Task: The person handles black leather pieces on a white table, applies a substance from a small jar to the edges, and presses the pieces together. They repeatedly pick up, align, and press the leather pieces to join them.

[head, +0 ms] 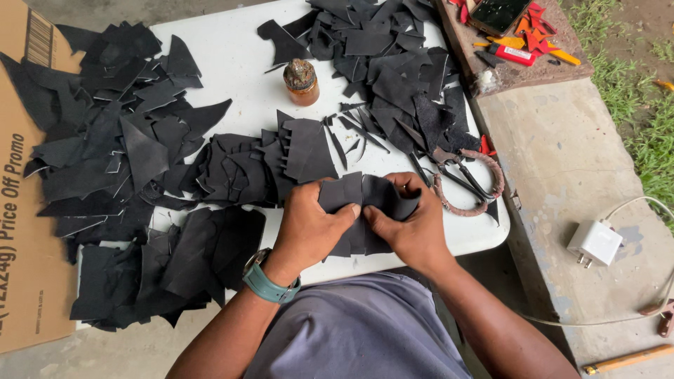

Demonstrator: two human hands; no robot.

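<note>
Both of my hands grip one small stack of black leather pieces (365, 196) over the near edge of the white table (232, 63). My left hand (309, 228), with a teal watch on its wrist, clasps the stack's left side, thumb pressed on top. On the right side, my right hand (411, 228) pinches the same stack. Large scissors (460, 179) with wrapped handles lie just right of my right hand. A neat row of cut black pieces (260, 168) lies just beyond my left hand.
Heaps of black leather scraps cover the table's left (105, 133) and far right (393, 63). A small brown jar (302, 83) stands mid-table. A cardboard sheet (21, 231) lies at left. On the concrete ledge at right are a white charger (595, 243), a phone (498, 14) and orange scraps.
</note>
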